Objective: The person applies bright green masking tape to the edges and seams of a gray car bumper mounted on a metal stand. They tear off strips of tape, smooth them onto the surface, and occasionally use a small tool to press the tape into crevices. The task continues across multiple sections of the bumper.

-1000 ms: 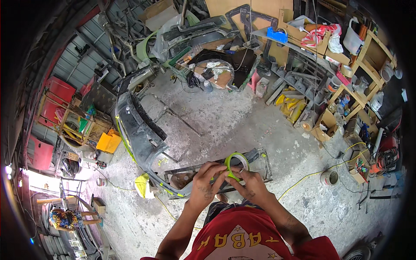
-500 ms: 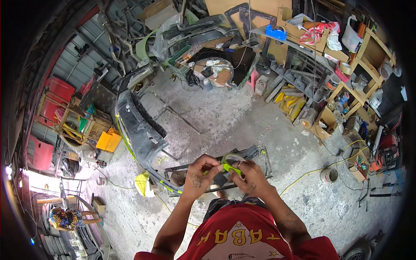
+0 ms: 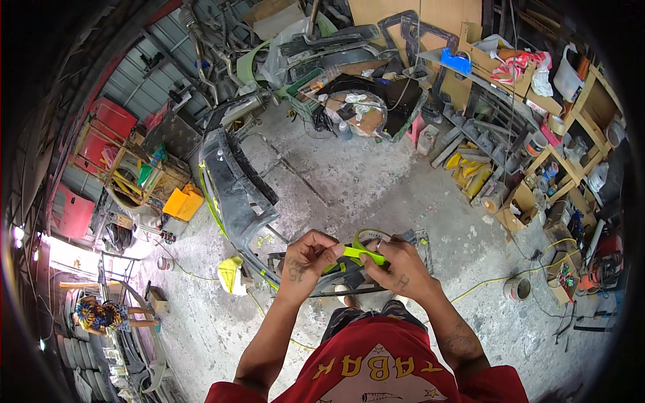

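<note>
In front of my body, my right hand (image 3: 402,270) grips a roll of lime-green masking tape (image 3: 365,235), its fingers curled around the ring. A short strip of tape (image 3: 353,253) stretches from the roll across to my left hand (image 3: 304,263), which pinches its end between thumb and fingers. Beyond my hands and to the left lies a dark car bumper (image 3: 235,181), with lime-green tape along its outer edge. Beneath my hands is a dark frame (image 3: 329,292), partly hidden by them.
A yellow-and-white bundle (image 3: 232,275) rests on the concrete floor at left. To the right stand a bucket (image 3: 517,289) and a yellow cord (image 3: 477,287). Cluttered shelving (image 3: 571,154) lines the right side. At the far left is another person (image 3: 111,314).
My hands have drawn slightly apart, and more of the tape strip shows stretched between them. The whole scene has shifted a little to the right as the head view turned.
</note>
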Demonstrator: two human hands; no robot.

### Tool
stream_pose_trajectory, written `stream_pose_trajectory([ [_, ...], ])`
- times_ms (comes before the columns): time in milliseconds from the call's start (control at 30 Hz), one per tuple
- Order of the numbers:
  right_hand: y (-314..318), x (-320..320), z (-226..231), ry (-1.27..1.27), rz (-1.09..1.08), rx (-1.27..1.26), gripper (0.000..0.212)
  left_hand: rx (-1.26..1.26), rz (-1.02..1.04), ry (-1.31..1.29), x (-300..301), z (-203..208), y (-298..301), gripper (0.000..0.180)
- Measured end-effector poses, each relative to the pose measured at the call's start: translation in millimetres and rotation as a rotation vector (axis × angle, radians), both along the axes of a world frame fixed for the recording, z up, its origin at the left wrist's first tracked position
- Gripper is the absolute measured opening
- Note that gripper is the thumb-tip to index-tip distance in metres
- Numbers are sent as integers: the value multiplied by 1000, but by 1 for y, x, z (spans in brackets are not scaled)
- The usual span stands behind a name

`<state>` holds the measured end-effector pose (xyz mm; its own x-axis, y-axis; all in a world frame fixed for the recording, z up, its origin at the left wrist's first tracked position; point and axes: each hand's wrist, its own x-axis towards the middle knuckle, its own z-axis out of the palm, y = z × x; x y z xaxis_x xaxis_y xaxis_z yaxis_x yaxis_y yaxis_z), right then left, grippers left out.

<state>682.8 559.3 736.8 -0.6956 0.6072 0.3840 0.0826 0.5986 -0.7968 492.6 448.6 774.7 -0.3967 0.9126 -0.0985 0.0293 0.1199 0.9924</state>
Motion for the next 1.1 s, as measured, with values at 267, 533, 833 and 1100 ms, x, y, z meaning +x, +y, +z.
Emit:
stream_pose_trajectory([
  [267,-6,9,10,112,41,34,17,88,-34,-72,8,12,-14,11],
  [533,-34,47,20,117,175,127,23,43,-101,-274,40,-1,-65,9],
  [833,-23,82,-10,-162,621,90,39,-187,99,68,26,-61,-133,4],
  [1100,21,129,-106,-633,113,-397,49,-36,596,0,-175,-48,-195,4],
])
